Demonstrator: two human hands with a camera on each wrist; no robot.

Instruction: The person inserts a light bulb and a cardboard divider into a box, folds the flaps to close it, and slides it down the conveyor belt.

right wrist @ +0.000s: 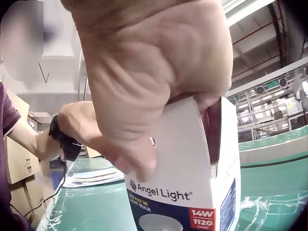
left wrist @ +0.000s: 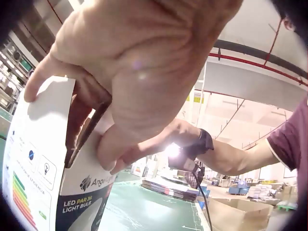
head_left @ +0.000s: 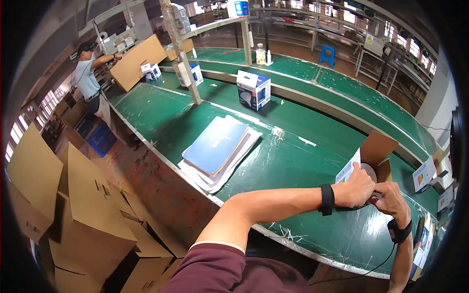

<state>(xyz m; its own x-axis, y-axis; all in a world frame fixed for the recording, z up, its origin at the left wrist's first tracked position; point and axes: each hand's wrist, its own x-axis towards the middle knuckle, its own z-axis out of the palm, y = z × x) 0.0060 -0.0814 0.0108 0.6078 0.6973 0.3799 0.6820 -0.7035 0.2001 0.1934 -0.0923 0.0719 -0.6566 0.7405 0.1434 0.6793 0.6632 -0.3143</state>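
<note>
**Both Hands Grip the Top of One Open Box**

We see the fingers of the left hand (head_left: 352,189) and right hand (head_left: 392,198) curled narrowly over the upper edges of the open box (right wrist: 180,159). In the left wrist view, the left thumb lies on the printed front, with a fingertip on the white side panel (left wrist: 45,115). In the right wrist view, the right thumb presses just above the "Angel Light" lettering (some other fingers are hidden from us). We find the box at the right of the head view, over the green table (head_left: 288,168), its brown flap (head_left: 378,148) raised beyond the hands; we cannot tell whether its base touches the tabletop.

Farther right, at the frame's edge, we see another labelled box (head_left: 423,176). Near the centre, a blue folder (head_left: 217,144) lies on white papers (head_left: 204,181), and above it stands an upright box (head_left: 253,92). At upper left, a person (head_left: 88,80) holds a large carton (head_left: 139,61); brown cartons (head_left: 93,205) fill the lower left.
</note>
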